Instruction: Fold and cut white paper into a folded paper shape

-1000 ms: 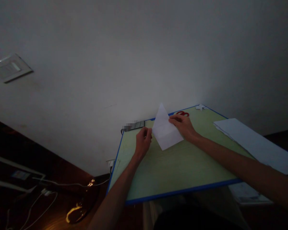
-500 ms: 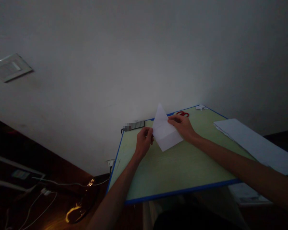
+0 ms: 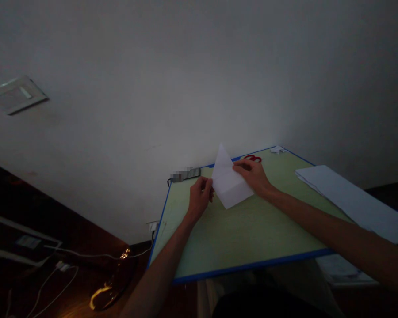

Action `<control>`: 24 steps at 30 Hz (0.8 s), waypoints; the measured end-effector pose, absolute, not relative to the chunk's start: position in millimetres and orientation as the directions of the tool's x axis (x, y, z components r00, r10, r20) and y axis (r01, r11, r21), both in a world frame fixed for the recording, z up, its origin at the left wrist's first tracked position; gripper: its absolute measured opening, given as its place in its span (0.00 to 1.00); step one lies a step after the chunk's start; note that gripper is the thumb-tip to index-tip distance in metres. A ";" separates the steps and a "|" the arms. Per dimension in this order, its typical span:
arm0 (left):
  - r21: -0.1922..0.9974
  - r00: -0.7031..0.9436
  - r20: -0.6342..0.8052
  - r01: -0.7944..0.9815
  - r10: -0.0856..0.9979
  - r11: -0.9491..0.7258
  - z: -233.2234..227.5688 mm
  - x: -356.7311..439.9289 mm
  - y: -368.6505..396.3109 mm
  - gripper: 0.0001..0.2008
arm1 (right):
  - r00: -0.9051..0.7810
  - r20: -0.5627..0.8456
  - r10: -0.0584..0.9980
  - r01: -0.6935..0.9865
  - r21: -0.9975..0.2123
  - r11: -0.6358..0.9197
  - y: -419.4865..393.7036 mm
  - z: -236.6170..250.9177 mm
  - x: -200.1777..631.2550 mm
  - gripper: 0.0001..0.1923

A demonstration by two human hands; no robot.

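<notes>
A white sheet of paper (image 3: 230,183), with a pointed top and visible crease lines, is held up over the table between both hands. My left hand (image 3: 200,194) pinches its left edge between thumb and fingers. On the other side, my right hand (image 3: 252,174) is closed on the right edge, thumb and fingertips pressed together. Just behind the right hand lie red-handled scissors (image 3: 258,159), partly hidden by that hand.
The light green table (image 3: 245,238) has a blue edge and stands against a wall. A stack of white paper (image 3: 348,192) lies at its right, overhanging the edge. Small paper scraps (image 3: 277,149) sit at the far corner, a phone (image 3: 192,173) at the back left. Cables (image 3: 96,255) run at lower left.
Almost nothing differs; both hands keep their hold on the paper, and the view has shifted very slightly.
</notes>
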State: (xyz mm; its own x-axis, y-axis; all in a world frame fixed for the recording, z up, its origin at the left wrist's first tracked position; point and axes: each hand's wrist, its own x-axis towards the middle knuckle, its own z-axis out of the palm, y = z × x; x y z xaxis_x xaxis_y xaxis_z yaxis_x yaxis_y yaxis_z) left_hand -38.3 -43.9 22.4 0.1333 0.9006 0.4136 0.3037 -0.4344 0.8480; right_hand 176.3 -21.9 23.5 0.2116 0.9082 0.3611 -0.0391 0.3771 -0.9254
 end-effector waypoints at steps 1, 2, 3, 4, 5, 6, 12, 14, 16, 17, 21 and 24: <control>0.848 0.147 0.417 0.291 0.897 -0.442 22.0 -38.2 -43.8 0.17 | 0.209 0.360 0.909 -0.034 -0.927 0.375 -21.8 23.8 176.5 0.13; 0.846 0.155 0.423 0.286 0.893 -0.450 21.6 -38.0 -43.8 0.17 | 0.204 0.359 0.911 -0.032 -0.927 0.373 -21.6 24.0 176.7 0.12; 0.843 0.153 0.428 0.289 0.891 -0.455 21.3 -37.8 -44.0 0.17 | 0.198 0.358 0.912 -0.033 -0.928 0.372 -21.4 24.1 176.9 0.12; 0.839 0.139 0.433 0.300 0.891 -0.455 21.0 -37.5 -44.4 0.17 | 0.189 0.359 0.914 -0.035 -0.928 0.372 -21.2 24.1 176.9 0.12; 0.835 0.116 0.437 0.316 0.892 -0.450 20.8 -37.2 -44.7 0.17 | 0.181 0.361 0.915 -0.039 -0.927 0.374 -21.2 24.1 176.7 0.12; 0.831 0.093 0.440 0.335 0.893 -0.444 20.8 -36.9 -45.0 0.17 | 0.171 0.366 0.915 -0.044 -0.925 0.378 -21.4 23.9 176.2 0.12; 0.783 0.095 0.452 0.435 0.887 -0.446 21.3 -36.8 -44.9 0.29 | 0.054 0.415 0.908 -0.049 -0.907 0.418 -29.3 22.9 168.5 0.11; 0.770 0.138 0.440 0.451 0.887 -0.452 20.3 -36.7 -45.1 0.38 | -0.003 0.429 0.903 -0.051 -0.902 0.429 -32.8 23.1 165.7 0.11; 0.770 0.170 0.427 0.447 0.888 -0.455 18.6 -36.3 -45.5 0.39 | -0.042 0.438 0.898 -0.059 -0.898 0.436 -35.8 23.9 163.7 0.12; 0.773 0.179 0.425 0.439 0.887 -0.459 17.8 -36.0 -45.7 0.39 | -0.053 0.441 0.896 -0.065 -0.897 0.438 -37.2 24.5 163.1 0.13; 0.807 0.182 0.416 0.377 0.891 -0.454 16.3 -33.7 -47.0 0.35 | -0.117 0.446 0.887 -0.102 -0.894 0.436 -42.2 27.6 162.1 0.19; 0.847 0.163 0.393 0.319 0.905 -0.426 18.5 -31.8 -49.2 0.34 | -0.165 0.432 0.886 -0.107 -0.901 0.420 -44.5 29.1 161.5 0.21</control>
State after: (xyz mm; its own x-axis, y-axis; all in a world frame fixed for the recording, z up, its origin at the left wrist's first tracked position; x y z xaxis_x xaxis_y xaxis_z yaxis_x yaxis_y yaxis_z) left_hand -31.8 -49.2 18.5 0.1633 0.9048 0.3933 0.3189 -0.4257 0.8468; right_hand 161.5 -44.5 29.1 -0.1650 0.8864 0.4324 -0.1071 0.4197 -0.9013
